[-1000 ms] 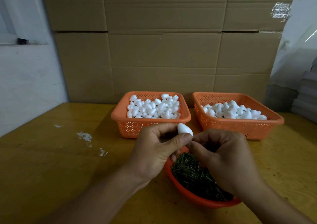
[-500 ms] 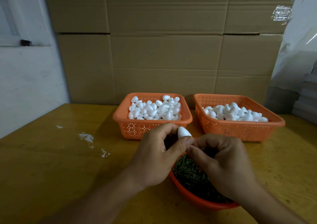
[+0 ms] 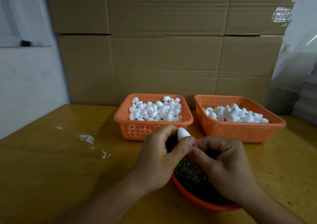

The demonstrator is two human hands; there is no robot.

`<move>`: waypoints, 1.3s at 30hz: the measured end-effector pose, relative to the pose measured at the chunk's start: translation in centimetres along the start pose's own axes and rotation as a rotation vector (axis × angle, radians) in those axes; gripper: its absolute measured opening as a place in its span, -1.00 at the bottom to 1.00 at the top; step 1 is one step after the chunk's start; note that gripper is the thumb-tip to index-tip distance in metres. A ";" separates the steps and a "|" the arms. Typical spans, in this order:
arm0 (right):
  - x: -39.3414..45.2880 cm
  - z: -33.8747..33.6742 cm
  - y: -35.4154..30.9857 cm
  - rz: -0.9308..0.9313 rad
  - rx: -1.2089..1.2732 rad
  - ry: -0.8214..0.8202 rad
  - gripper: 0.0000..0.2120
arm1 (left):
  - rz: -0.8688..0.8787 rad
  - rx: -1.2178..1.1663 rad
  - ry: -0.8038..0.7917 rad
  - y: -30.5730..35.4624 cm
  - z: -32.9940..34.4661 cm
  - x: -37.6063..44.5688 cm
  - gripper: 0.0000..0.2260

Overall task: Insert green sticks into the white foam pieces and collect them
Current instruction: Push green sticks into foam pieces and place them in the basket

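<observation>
Insertion step in hand. Left hand [image 3: 159, 156] pinching foam piece [image 3: 183, 133] above bowl of green sticks [image 3: 190, 174]. Right hand [image 3: 221, 165] fingers curled against it; stick hidden, hold unclear. Next, probably: seat stick, drop into a basket [image 3: 240, 131].

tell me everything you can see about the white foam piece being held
The white foam piece is small, egg-shaped and matte, like styrofoam, with its narrower tip pointing up and slightly away. Only its upper part shows; the lower end is hidden behind fingers. The left hand pinches it between thumb and curled fingers, and the right hand meets it from the right with its fingertips at the base. It is held above the red bowl of green sticks, in front of the two orange baskets. No stick is visible in it.
</observation>
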State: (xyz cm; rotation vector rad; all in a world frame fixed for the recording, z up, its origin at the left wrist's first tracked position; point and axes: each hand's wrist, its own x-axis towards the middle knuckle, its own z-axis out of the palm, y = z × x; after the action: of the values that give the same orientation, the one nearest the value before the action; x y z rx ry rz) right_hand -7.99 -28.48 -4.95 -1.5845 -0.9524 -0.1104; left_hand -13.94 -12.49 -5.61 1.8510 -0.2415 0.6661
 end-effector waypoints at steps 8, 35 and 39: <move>1.1 -0.9 0.1 0.042 -0.021 0.083 -0.86 | -0.012 -0.024 0.003 0.0 0.2 -0.1 -0.54; 13.6 -13.0 9.8 0.748 -0.988 0.434 -0.68 | -0.020 0.144 -0.052 -0.5 0.5 -0.8 -0.86; 13.6 -13.1 9.8 0.751 -0.983 0.408 -0.67 | -0.013 0.144 -0.054 -0.4 0.5 -0.8 -0.86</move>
State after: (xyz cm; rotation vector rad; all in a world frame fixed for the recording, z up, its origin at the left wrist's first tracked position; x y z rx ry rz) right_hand 12.65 -32.28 -1.40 -2.5823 0.1305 -0.3946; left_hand -14.27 -12.95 -6.46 2.0088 -0.2216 0.6396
